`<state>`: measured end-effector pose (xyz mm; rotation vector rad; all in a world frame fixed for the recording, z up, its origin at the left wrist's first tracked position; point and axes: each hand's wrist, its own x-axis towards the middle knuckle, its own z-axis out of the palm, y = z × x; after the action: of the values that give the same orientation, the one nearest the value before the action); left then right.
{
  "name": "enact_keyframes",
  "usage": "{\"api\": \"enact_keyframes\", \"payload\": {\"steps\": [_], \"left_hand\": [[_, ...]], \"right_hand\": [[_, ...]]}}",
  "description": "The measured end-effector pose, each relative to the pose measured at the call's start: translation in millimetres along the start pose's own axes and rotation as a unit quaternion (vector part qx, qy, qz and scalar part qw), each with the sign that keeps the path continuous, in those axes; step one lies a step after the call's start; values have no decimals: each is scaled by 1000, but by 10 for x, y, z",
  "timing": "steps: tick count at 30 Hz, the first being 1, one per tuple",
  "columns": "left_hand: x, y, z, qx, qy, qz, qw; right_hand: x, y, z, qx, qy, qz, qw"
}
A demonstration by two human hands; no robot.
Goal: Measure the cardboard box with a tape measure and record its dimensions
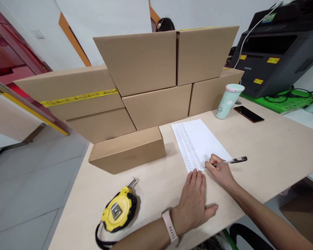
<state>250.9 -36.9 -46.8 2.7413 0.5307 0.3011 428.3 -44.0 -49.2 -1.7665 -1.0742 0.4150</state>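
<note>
A sheet of paper [206, 139] with printed columns down its left side lies on the table [284, 146]. Its lower edge is under the fingertips of my left hand [193, 201], which rests flat with the thumb out to the side. My right hand [220, 173] is closed around a pen [234, 160], its tip down at the sheet's lower part; the exact tip is hidden by the fingers. To the left of my left hand lies a yellow and black tape measure [118, 210] with a short bit of blade out and a black wrist strap.
Several cardboard boxes [156, 107] are stacked along the table's far side, with a low box [130, 152] in front. A mint tumbler [228, 102] and a phone [249, 114] stand and lie at the right, before a printer [273, 52]. A person's head [165, 24] shows behind.
</note>
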Motion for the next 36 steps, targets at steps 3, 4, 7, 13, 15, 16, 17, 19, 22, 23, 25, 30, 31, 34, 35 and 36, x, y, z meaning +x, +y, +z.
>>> {"api": "enact_keyframes", "payload": {"steps": [3, 4, 7, 13, 15, 16, 17, 19, 22, 23, 25, 30, 31, 34, 35, 36], "left_hand": [[-1, 3, -2, -2, -1, 0, 1000], [-2, 5, -4, -2, -3, -1, 1000], [0, 14, -18, -6, -9, -1, 1000], [4, 9, -26, -8, -12, -3, 1000], [4, 5, -20, -8, -11, -1, 1000], [5, 4, -18, -7, -11, 0, 1000], [6, 3, -16, -7, -12, 0, 1000], [7, 2, -10, -7, -12, 1, 1000], [7, -3, 5, -8, -7, 0, 1000], [7, -4, 11, -8, -5, 0, 1000], [7, -7, 23, -8, -2, 0, 1000], [5, -5, 19, -19, -1, 2, 1000], [4, -4, 13, -21, 0, 1, 1000], [4, 1, -12, -21, 9, -2, 1000], [3, 7, -24, -19, 13, -2, 1000], [-1, 18, -39, -16, 16, -2, 1000]], "right_hand": [[0, 11, 0, -3, -5, -3, 1000], [0, 14, 1, -4, -6, -3, 1000], [-1, 23, -1, -3, -7, -2, 1000], [-7, 15, -9, 3, -6, -1, 1000], [-4, 9, -10, 2, -5, -2, 1000], [-2, 7, -10, 1, -5, -1, 1000], [0, 6, -10, 1, -5, -1, 1000], [5, 6, -10, 2, -5, 0, 1000], [5, 7, -10, 4, -5, 3, 1000], [2, 7, -9, 4, -6, 3, 1000], [-8, 3, -5, 4, -7, 4, 1000], [6, -17, -21, 12, 27, 10, 1000], [24, -12, -44, 10, 41, 11, 999], [93, 62, -179, -47, 68, -15, 996], [117, 107, -243, -85, 69, -35, 993], [139, 162, -310, -131, 71, -67, 987]]}}
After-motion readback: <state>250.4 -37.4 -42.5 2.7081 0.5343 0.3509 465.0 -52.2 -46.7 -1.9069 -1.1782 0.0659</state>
